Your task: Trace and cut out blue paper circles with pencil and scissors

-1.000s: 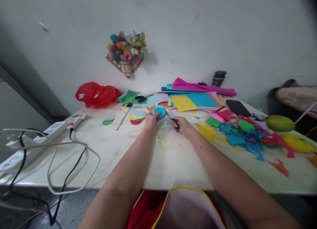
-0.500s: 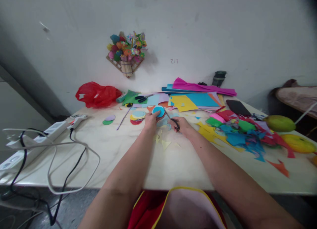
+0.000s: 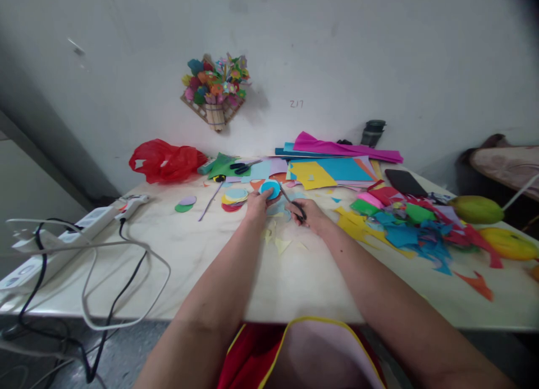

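Observation:
A round blue paper piece is pinched in my left hand, its thumb lying on top. My right hand is closed round the dark handles of a pair of scissors, whose blades point up and left to the right edge of the blue piece. Left of my left hand lie stacked paper circles in light blue, yellow and red. Pale yellow scraps are scattered on the table below my hands.
Coloured sheets lie at the back, with black-handled scissors and a red bag further left. Scraps, a phone and mangoes are on the right. A power strip with cables lies at the left.

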`<state>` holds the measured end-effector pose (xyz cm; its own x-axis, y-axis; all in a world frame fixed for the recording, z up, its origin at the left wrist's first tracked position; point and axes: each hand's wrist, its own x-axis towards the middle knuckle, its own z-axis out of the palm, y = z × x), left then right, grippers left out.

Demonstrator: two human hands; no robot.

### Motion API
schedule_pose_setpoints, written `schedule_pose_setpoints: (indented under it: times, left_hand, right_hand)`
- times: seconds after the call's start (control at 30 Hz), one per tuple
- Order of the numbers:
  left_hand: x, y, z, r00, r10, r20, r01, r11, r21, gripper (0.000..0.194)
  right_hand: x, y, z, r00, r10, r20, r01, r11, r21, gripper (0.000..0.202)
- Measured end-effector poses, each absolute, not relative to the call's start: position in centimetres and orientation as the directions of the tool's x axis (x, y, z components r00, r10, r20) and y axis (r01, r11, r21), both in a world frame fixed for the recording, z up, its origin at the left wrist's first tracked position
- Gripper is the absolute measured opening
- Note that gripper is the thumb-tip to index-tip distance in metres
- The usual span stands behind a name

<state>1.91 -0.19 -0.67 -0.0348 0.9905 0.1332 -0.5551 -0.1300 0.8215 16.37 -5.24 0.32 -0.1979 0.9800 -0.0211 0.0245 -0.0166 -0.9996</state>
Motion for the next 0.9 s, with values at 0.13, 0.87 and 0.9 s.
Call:
schedule_pose_setpoints:
  times: [0.13,0.87,0.9]
  left_hand:
    - [1.92,-0.11,-0.82,-0.024,0.99,0.139,-0.548,-0.13,0.827,0.03]
    - [2.17,-0.44,-0.86,0.05,0.983,0.176,-0.504,-0.128,0.854,0.026]
    - [2.19,-0.45,-0.85,0.048,0.984,0.174,-0.502,-0.127,0.856,0.026]
  right_hand:
    - [16.4,-5.2,0.22,-0.198,0.98,-0.014,0.029,-0.009,-1.0,0.02]
    - [16.56,-4.97,-0.2,-0.202,0.979,0.037,0.063,0.051,-0.997,0.024]
    - [16.55,-4.98,-0.19,-0.2,0.979,0.036,0.065,0.05,-0.997,0.024]
